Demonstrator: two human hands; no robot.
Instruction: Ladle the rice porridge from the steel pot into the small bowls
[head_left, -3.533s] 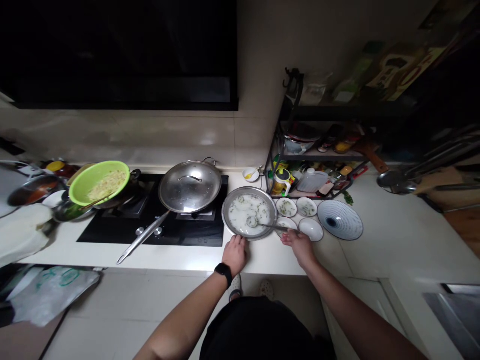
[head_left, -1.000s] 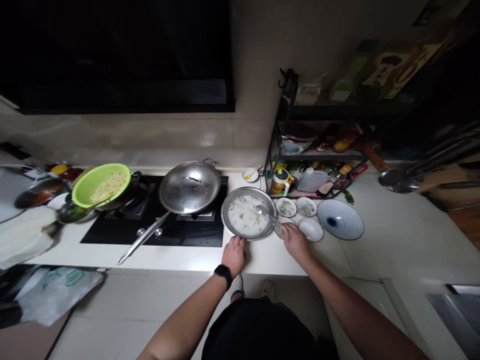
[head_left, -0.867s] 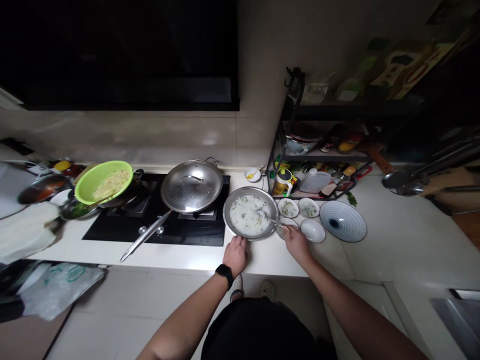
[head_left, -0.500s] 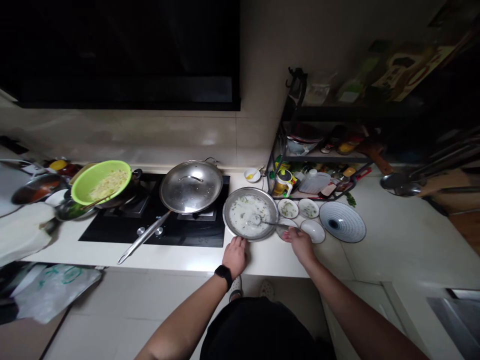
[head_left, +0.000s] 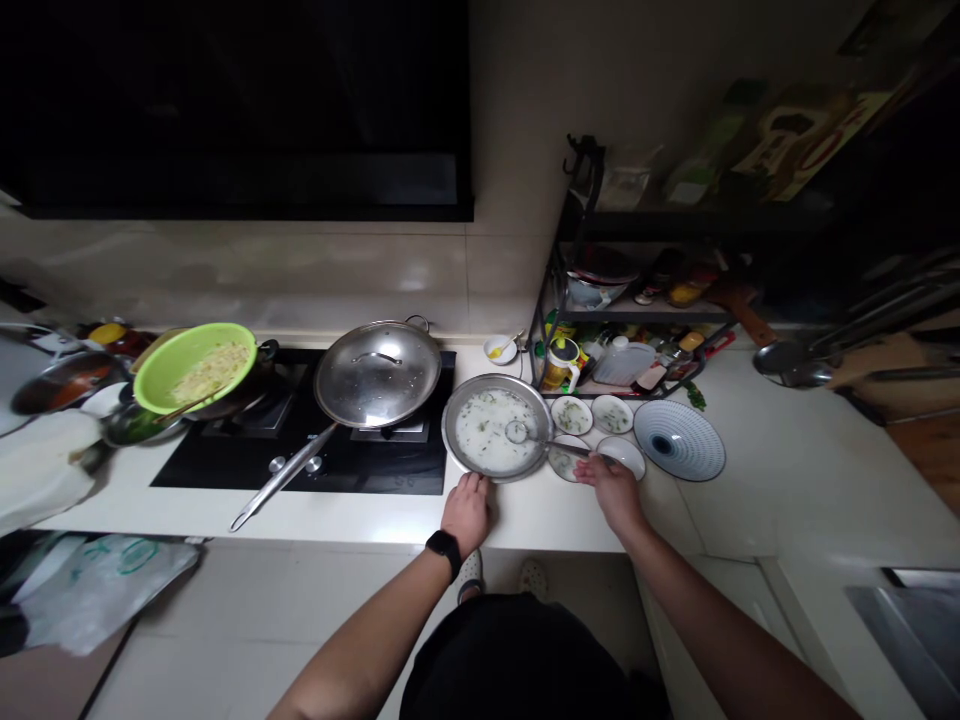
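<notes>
A round steel basin (head_left: 453, 455) holds a white liquid with green flecks and stands on the white counter right of the hob. My left hand (head_left: 466, 508), with a black watch on the wrist, grips the basin's near rim. My right hand (head_left: 613, 485) is closed on the handle of a metal ladle (head_left: 517, 433), whose bowl sits raised over the right part of the liquid. Several small dishes (head_left: 572, 414) lie just right of the basin, two with green bits in them.
A lidded steel pan (head_left: 377, 373) with a long handle sits on the black hob (head_left: 345, 470). A green bowl (head_left: 196, 365) of pale food stands at the left. A blue-patterned plate (head_left: 679, 439) lies right of the dishes, a black rack (head_left: 600, 300) of jars behind them.
The ladle has swept about inside the basin and now rests nearer its right side. My right hand has drifted a little to the right. My left hand has kept its hold on the rim.
</notes>
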